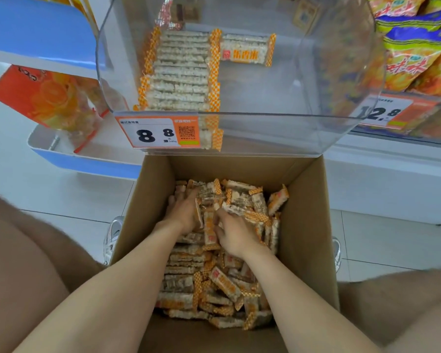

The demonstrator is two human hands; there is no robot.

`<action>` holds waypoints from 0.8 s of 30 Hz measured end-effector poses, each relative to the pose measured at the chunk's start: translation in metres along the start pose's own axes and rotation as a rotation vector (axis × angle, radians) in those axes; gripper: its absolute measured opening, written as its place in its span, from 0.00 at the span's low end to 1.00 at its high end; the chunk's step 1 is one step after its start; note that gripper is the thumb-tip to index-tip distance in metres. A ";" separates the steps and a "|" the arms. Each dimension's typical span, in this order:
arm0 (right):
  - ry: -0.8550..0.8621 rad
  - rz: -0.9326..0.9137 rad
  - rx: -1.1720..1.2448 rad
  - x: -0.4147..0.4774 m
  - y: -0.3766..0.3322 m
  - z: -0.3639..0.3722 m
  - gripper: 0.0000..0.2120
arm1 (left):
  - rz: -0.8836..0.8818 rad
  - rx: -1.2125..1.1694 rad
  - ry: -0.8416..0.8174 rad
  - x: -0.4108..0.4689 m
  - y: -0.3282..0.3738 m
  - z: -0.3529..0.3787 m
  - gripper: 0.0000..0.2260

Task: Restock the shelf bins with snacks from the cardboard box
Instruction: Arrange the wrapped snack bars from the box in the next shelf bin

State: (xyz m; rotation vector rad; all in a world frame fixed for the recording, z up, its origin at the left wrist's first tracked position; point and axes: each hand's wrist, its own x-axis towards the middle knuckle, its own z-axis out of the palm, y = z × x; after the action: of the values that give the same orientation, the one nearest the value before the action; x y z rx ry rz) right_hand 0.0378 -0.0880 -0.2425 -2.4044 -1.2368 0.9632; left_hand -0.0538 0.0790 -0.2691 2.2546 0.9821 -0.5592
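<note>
Both my hands are down in the cardboard box [306,225], working together. My left hand [182,215] lies spread and pressed against a loose bunch of wrapped snack bars [211,225]; my right hand [236,238] curls around the same bunch from the other side, fingers partly buried, so how firm its hold is I cannot tell. Around and behind my wrists the rest of the bars lie jumbled. Beyond my fingertips, above the box's far wall, stands the clear shelf bin [239,115], with one neat row stacked at its left and the rest bare. Slick wrappers squeezed only from the sides could slide out as I lift, spilling back or onto the floor.
</note>
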 end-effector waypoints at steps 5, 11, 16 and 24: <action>0.111 0.106 0.438 -0.002 0.008 -0.021 0.26 | 0.098 0.190 0.090 -0.003 0.005 0.003 0.37; 0.132 0.193 0.502 -0.008 0.021 -0.050 0.27 | 0.109 -0.264 0.092 -0.025 0.016 -0.018 0.27; 0.127 0.179 0.452 -0.030 0.023 -0.085 0.31 | 0.073 -0.645 0.005 -0.051 0.036 -0.053 0.07; 0.275 -0.103 0.280 -0.077 -0.022 -0.133 0.25 | 0.221 -0.307 -0.055 -0.106 0.066 -0.108 0.13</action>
State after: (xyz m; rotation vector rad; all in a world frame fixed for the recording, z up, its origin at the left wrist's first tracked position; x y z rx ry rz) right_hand 0.0814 -0.1284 -0.0986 -2.1460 -1.0392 0.6949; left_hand -0.0568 0.0635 -0.1049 2.0267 0.7237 -0.3453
